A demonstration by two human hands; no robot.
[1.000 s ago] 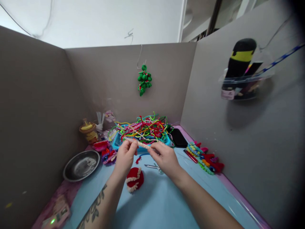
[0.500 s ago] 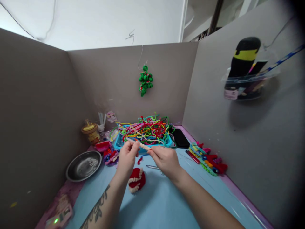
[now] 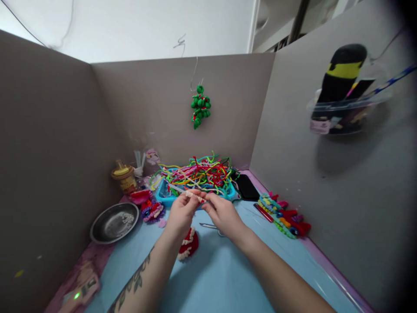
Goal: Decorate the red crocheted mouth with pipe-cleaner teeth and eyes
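Observation:
My left hand (image 3: 180, 215) is closed, its fingers pinching a short cream coil of fuzzy cord (image 3: 193, 196). A thin whitish stick (image 3: 176, 188) pokes out to the left of that coil. Against its other end press the closed fingers of my right hand (image 3: 224, 215), where a bit of red shows between the fingertips. Below the hands, on the blue mat, lies a round red piece with wavy cream trim (image 3: 189, 244), partly covered by my left wrist. Scissors (image 3: 209, 225) rest beneath my right hand, their handles partly hidden.
Behind my hands a blue tray (image 3: 166, 199) overflows with colourful fuzzy stems. A metal bowl (image 3: 100, 226) with small white bits stands left. To the right are a black phone (image 3: 247, 188), a red tool (image 3: 263, 213) and colourful fuzzy pieces (image 3: 282, 217). Grey panels enclose three sides.
My hands have come closer together around the cream coil, the left shifting right. A red bit now shows at its right end. The view has moved slightly.

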